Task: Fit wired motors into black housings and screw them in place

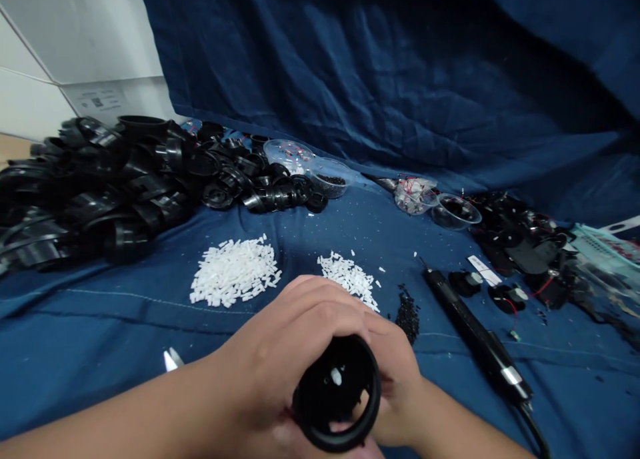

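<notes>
1. The left hand (285, 339) and right hand (395, 379) are together, clamped around a black plastic tube (336, 439).
2. The tube is held above a blue cloth (100, 326), with a small white peg (336, 377) inside.
3. White plastic pieces (235, 271) lie piled ahead of the hands.
4. Black plastic rings (100, 186) are heaped farther left.
5. A black pen-shaped tool (475, 332) lies to the right.

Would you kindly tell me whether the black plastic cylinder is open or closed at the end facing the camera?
Open: the black plastic cylinder shows a round rim around a hollow, a small white piece inside.
</notes>
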`<move>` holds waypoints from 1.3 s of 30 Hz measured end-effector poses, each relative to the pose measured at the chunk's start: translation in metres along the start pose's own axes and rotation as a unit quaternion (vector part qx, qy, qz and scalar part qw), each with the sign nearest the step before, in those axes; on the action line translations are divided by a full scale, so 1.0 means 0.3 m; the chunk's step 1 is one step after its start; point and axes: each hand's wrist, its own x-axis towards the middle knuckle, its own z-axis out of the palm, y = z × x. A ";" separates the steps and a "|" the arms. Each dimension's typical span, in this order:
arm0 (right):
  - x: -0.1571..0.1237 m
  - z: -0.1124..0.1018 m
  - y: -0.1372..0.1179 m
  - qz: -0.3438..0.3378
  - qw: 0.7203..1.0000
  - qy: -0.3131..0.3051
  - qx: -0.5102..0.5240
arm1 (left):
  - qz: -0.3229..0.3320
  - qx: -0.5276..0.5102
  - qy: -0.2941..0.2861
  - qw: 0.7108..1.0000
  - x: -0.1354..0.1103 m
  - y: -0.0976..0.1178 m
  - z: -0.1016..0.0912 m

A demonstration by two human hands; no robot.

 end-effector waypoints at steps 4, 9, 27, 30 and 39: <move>-0.007 0.014 0.009 0.026 1.000 0.001 0.018 | 0.001 0.027 0.015 1.000 -0.010 -0.010 0.009; -0.004 0.013 0.004 0.017 1.000 0.021 0.004 | -0.025 0.041 0.033 0.998 -0.017 0.004 0.024; -0.018 0.025 -0.006 0.003 0.999 0.043 -0.018 | -0.029 0.049 0.006 0.998 -0.053 0.002 0.036; -0.019 0.028 0.005 0.004 0.999 0.043 0.000 | -0.005 0.040 0.024 0.999 -0.050 -0.006 0.035; -0.029 0.024 0.073 -0.053 0.998 0.017 0.032 | 0.004 0.057 -0.015 0.998 -0.022 -0.008 0.018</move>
